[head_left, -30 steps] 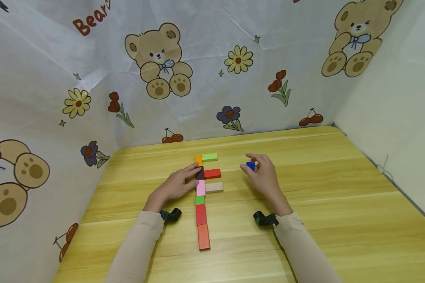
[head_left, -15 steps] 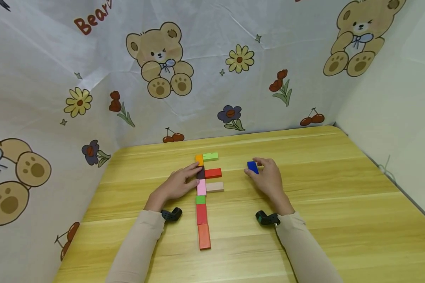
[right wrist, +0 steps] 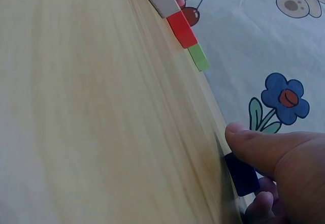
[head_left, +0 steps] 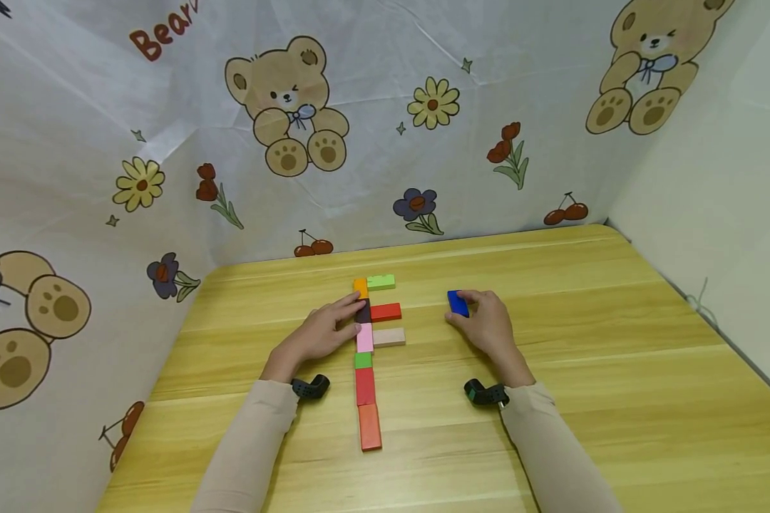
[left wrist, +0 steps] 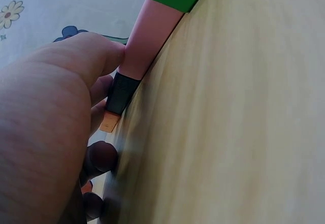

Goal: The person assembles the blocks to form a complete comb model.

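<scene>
A column of coloured wooden blocks lies on the table, with my left hand (head_left: 319,333) at its left side. The fingertips touch the dark block (head_left: 363,312) and the thumb tip meets the pink block (head_left: 364,339); the left wrist view shows the thumb against the pink side. To the right, my right hand (head_left: 489,322) pinches a blue block (head_left: 457,303) between thumb and fingers, low over the table. Three blocks stick out from the column toward the right: a light green block (head_left: 381,282), a red block (head_left: 386,311) and a beige block (head_left: 388,338).
The column goes on toward me with a green block (head_left: 363,360), a red-pink block (head_left: 365,386) and an orange-red block (head_left: 369,427). An orange block (head_left: 360,287) tops it. Behind the wooden table (head_left: 590,342) hangs a bear-print cloth (head_left: 372,64).
My right hand has shifted slightly right and down with the blue block, which shows its broad face more and has turned in the fingers. The left hand stays in place.
</scene>
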`<state>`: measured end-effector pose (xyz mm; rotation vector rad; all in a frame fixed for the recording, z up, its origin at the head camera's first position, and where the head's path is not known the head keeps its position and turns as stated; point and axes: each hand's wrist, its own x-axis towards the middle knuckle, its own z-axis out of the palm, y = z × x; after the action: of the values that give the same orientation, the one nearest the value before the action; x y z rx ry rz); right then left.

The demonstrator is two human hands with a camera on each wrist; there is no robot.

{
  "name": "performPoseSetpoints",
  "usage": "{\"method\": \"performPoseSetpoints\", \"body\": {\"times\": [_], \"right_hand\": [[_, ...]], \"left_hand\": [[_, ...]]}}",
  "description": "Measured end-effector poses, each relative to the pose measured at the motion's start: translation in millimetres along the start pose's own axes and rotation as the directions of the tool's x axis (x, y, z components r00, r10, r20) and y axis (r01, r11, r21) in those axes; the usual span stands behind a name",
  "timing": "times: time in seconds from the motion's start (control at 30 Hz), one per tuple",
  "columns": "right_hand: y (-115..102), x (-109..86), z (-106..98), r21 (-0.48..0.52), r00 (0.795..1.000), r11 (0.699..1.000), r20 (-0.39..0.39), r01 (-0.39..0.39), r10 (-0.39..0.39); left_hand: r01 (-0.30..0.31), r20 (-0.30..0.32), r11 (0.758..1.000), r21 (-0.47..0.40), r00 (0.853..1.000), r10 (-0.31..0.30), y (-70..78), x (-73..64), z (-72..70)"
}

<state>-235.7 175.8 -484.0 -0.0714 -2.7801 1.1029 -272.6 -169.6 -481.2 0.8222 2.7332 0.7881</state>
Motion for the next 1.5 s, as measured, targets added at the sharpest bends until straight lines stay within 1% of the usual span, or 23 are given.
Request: {"method": "performPoseSetpoints", "body": {"times": [0.2, 0.37, 0.5, 0.63, 0.83, 0.97, 1.17, 1.37, 1.5], "right_hand": [[0, -0.8, 0, -0.006, 1.0, 1.0, 0.004, 0.005, -0.005], [0, -1.9, -2, 0.029, 1.0, 0.999, 0.011, -0.016, 0.016], [1, -3.4, -2, 0.067, 0.999, 0.997, -0.022, -0.046, 0.048], [2, -3.4, -1, 0.082, 0.997, 0.995, -0.057, -0.049, 0.054], [2, -1.8, -1, 0.084, 0.996, 0.994, -0.058, -0.068, 0.073], [2, -0.9, -1, 0.1, 0.995, 0.992, -0.051, -0.078, 0.083], [0, -0.5, -3, 0.146, 0.996, 0.988, -0.052, -0.059, 0.067], [-7, 1.1, -7, 0.169, 0.995, 0.985, -0.102, 0.008, 0.009], [-16, 1.7, -11, 0.187, 0.994, 0.982, -0.106, 0.033, -0.013]], "left_hand": [[-0.001, -0.001, 1.0, 0.0, 1.0, 0.001, -0.7, -0.4, 0.7], [0.0, 0.003, 1.0, 0.012, 1.0, 0.0, -0.6, -1.2, 1.2], [-0.001, 0.005, 1.0, 0.01, 1.0, 0.001, 0.2, -1.4, 1.3], [-0.001, 0.003, 1.0, 0.012, 1.0, 0.0, 0.8, -1.2, 1.4], [0.008, 0.007, 1.0, 0.009, 1.0, -0.008, 0.5, -1.0, 1.6], [-0.001, 0.007, 1.0, 0.009, 1.0, 0.001, -0.2, -1.5, 1.6], [-0.004, 0.007, 1.0, 0.0, 1.0, 0.004, 0.4, -1.6, 1.0], [0.002, -0.001, 1.0, 0.007, 1.0, -0.002, 1.3, -0.5, -1.5], [0.002, -0.003, 1.0, 0.01, 1.0, -0.002, 0.6, 0.3, -2.8]]}}
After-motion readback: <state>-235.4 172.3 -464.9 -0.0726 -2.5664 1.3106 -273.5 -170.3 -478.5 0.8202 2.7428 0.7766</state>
